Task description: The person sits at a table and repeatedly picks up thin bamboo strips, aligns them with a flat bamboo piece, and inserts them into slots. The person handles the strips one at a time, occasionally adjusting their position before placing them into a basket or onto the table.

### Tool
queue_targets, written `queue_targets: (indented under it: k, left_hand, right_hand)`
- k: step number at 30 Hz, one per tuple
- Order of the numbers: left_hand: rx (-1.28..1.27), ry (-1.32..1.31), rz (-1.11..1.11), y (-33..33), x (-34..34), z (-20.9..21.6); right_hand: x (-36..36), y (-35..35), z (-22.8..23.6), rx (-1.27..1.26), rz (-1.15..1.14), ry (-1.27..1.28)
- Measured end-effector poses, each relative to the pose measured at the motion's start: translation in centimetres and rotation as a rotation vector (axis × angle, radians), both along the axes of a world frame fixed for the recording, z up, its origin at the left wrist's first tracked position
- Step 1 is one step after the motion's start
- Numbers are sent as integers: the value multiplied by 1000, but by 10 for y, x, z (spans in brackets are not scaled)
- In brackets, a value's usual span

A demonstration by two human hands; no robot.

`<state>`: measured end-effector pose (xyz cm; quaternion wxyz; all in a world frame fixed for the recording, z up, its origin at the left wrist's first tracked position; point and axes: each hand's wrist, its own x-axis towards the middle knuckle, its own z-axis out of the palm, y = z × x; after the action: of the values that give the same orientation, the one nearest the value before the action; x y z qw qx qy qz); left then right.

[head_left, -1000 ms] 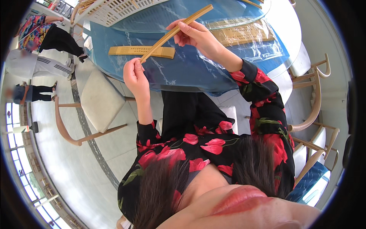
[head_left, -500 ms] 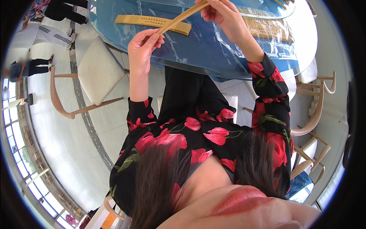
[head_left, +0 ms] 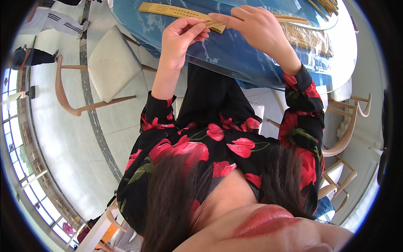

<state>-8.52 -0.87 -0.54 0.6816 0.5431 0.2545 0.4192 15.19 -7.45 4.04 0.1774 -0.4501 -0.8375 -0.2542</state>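
Note:
Close together above the table, my two hands meet over the near end of a flat tan printed strip [head_left: 168, 10], which lies on the blue surface. My left hand [head_left: 179, 37] is closed, thumb and fingers pinching the tip of a thin pale wooden pair of chopsticks [head_left: 292, 19]. My right hand [head_left: 257, 31] has its index finger at the same tip, the other fingers curled. The chopsticks' far part shows beyond my right hand; their middle is hidden by that hand.
The round blue marbled table [head_left: 235, 59] has a raised glass turntable [head_left: 296, 8]. Wrapped tan packs [head_left: 308, 40] lie on the right, more sticks [head_left: 327, 6] behind them. A pale chair [head_left: 115, 63] stands left, wooden chairs [head_left: 344, 130] right. People are at far left.
Both hands have come together. The chopsticks, earlier slanting between the spread hands, now reach out to the right beyond my right hand. The view has shifted slightly.

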Motion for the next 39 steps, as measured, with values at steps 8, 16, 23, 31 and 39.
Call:
queue_targets:
  k: [8, 16, 23, 31, 39]
  left_hand:
    - [362, 3, -198, 41, 6, 0]
    - [907, 598, -221, 79, 10, 9]
    - [876, 603, -285, 90, 8, 8]
    - [1175, 544, 22, 86, 14, 6]
    - [1168, 504, 20, 43, 25, 42]
  right_hand:
    - [0, -9, 20, -219, -60, 179]
    - [8, -10, 14, -149, -383, 341]
    - [10, -7, 10, -177, -340, 345]
    - [4, -8, 21, -235, -407, 363]
    - [4, 1, 38, -678, -200, 915]
